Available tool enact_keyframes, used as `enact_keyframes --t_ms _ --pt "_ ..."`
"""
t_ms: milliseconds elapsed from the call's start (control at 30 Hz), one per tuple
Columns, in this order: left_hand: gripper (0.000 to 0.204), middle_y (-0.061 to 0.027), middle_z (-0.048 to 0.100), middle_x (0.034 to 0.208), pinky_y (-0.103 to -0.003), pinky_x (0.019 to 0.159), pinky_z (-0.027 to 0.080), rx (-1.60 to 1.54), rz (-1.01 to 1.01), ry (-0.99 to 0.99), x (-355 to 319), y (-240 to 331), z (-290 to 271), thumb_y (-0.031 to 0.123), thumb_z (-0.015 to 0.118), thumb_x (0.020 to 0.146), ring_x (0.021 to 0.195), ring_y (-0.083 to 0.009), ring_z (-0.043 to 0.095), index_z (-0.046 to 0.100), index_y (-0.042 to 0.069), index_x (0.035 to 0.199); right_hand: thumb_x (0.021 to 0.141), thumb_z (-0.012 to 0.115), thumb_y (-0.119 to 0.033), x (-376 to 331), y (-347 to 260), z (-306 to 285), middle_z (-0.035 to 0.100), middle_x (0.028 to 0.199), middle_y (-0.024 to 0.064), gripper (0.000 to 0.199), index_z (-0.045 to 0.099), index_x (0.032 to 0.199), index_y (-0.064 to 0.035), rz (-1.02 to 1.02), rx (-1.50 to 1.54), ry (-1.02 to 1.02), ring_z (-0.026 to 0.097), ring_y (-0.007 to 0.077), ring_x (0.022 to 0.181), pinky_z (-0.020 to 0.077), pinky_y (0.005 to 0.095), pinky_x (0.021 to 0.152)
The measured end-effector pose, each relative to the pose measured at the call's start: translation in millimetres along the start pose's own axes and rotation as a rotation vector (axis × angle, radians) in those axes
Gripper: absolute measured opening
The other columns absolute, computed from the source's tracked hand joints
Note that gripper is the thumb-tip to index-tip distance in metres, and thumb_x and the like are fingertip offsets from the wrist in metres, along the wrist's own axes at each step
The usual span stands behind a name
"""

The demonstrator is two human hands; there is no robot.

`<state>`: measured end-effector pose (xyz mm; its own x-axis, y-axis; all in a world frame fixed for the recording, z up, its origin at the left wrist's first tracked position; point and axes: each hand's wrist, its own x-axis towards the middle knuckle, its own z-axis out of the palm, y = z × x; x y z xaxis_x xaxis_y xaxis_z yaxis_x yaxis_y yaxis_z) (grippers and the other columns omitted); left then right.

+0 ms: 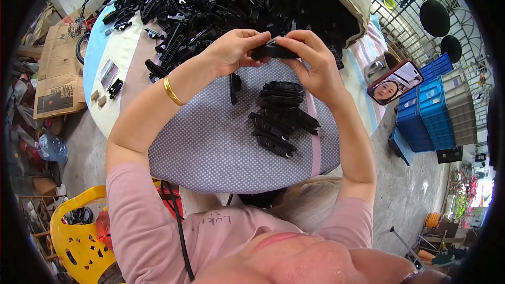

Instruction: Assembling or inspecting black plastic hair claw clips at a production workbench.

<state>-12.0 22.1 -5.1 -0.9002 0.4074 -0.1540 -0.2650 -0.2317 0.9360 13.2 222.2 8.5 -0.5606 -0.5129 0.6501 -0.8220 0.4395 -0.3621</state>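
Note:
Above the far part of the table I hold a black plastic part (274, 51) between both hands. My left hand (235, 52), with a gold bangle at the wrist, pinches its left end. At its right end my right hand (316, 64) grips it with thumb and fingers. Below my hands, a stack of similar black plastic parts (278, 126) lies on the dotted grey cloth (205, 152). One slim black piece (234, 88) lies apart, just under my left hand. The fingers hide some of the held part.
A large heap of black plastic pieces (184, 5) covers the far side, spilling by a pale sack (350, 0). At the right edge a phone (395, 81) leans against a metal cup (380, 66). A small clear box (109, 73) lies left. Blue crates (434, 106) stand beyond the table.

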Motion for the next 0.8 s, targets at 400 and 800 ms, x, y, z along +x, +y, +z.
enact_keyframes --t_ms 400,800 --pt "0.030 -0.0092 0.063 0.081 -0.022 0.061 0.051 0.554 0.231 -0.044 -16 9 20 0.012 0.063 0.082 0.070 -0.0123 0.061 0.056 -0.006 0.105 0.066 0.069 -0.006 -1 -2 7 0.057 0.108 0.0069 0.040 0.062 0.105 -0.0066 -0.083 -0.315 0.009 0.056 0.0261 0.092 0.0480 0.0338 0.077" --pt "0.027 -0.0119 0.066 0.085 -0.023 0.065 0.050 0.941 0.639 -0.073 -18 11 13 0.006 0.065 0.078 0.075 -0.0163 0.064 0.059 -0.001 0.103 0.066 0.077 -0.013 -2 3 -8 0.064 0.088 0.0063 0.045 0.060 0.106 -0.0015 0.338 0.180 -0.128 0.059 0.0126 0.082 0.0456 0.0254 0.075"
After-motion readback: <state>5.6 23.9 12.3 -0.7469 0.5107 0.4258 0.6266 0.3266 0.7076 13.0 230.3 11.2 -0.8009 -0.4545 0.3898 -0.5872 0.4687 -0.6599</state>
